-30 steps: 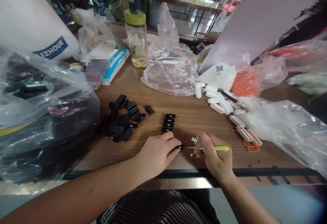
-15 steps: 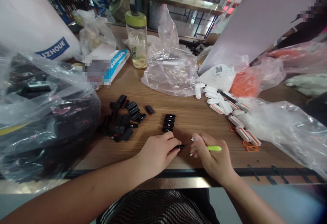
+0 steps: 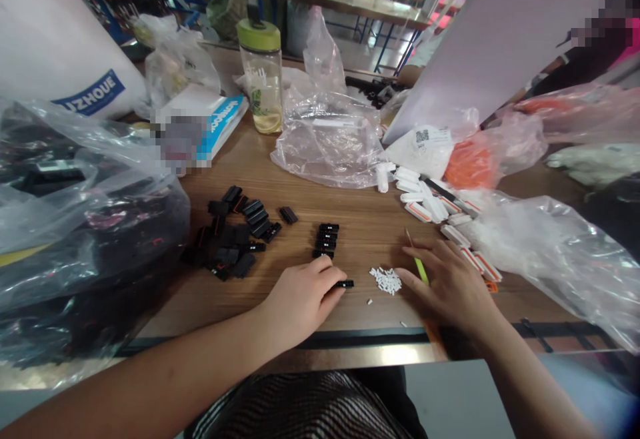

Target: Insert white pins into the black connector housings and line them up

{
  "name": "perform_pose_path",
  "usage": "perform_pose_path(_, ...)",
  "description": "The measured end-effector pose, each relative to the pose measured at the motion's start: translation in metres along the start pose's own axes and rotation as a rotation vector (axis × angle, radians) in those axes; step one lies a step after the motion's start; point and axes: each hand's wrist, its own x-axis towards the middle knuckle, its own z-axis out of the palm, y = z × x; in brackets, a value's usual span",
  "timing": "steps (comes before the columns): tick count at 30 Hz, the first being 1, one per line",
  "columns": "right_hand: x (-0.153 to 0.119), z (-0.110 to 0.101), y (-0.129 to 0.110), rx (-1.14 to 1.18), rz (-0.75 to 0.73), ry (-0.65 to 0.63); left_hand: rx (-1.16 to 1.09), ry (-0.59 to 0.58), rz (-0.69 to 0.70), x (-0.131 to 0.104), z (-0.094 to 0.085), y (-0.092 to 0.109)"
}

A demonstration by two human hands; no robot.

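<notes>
And here's your left grip (image 3: 303,294), fingertips closed around one small black piece (image 3: 346,283), low over the table (image 3: 357,212), its outer end poking out toward the white bits (image 3: 387,281). Over on the right, your right grip (image 3: 447,282) is spread, palm down, with the green-handled tool (image 3: 421,269) among its fingers; whether they clasp it, you can't tell from here.

That black piece looks light and stiff, likely hard plastic, a touch slick on its smooth faces. Pinch it by the long sides, near the covered end, and leave the showing end free. Easy on the squeeze: it's so slim it could roll or squirt out. The tool seems light too; best held on the green handle, since its thin shaft could bend or prick. And those white bits, heaped between your hands: tiny, probably rigid, quick to scatter at a brush, better nipped singly than scooped.
</notes>
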Motion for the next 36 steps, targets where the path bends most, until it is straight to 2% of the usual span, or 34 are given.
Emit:
perform_pose_path(4,-0.011,-0.009,-0.032,0.086,0.041,0.07,-0.006,0.003,-0.006,0.0,-0.001,0.001)
perform_pose_path(8,-0.022,-0.01,-0.067,0.198,-0.03,-0.081,-0.008,0.004,-0.012,-0.001,-0.002,0.001)
perform_pose_path(11,-0.025,-0.006,-0.081,0.213,-0.003,-0.1,-0.012,0.012,-0.008,-0.002,-0.003,0.001)
perform_pose_path(17,-0.023,0.001,-0.088,0.229,0.033,-0.063,-0.01,0.01,-0.006,-0.001,-0.003,0.002)
perform_pose_path(29,-0.026,0.005,-0.086,0.3,0.056,-0.111,-0.058,0.018,-0.022,-0.002,-0.002,0.001)
perform_pose_path(36,-0.006,-0.003,-0.098,0.523,0.093,-0.106,-0.067,0.003,-0.082,0.0,-0.002,0.001)
